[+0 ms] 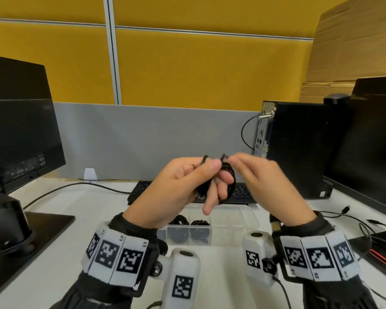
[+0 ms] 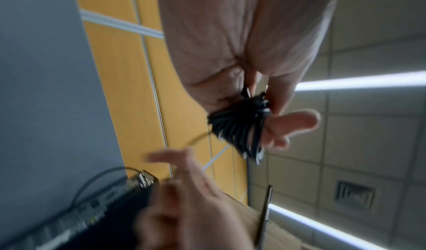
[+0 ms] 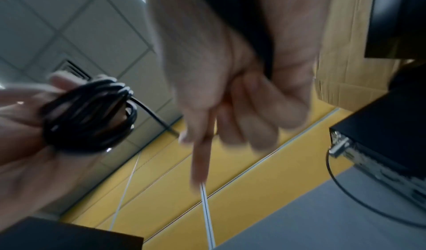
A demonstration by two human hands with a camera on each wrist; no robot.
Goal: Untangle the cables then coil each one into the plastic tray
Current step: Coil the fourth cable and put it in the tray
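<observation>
Left grip (image 1: 176,188) clamped round coiled cable (image 1: 226,184), loops upright; right grip (image 1: 261,181) pinching its end.

We can read very little lettering. The white wristband (image 1: 117,257) on the left wrist carries tiny corner marks, seemingly "L1" and "L2", beside its black-and-white square code patterns. The right wristband (image 1: 319,257) has similar tiny marks, too small to read. The monitor (image 1: 20,134) labels are blurred.
</observation>
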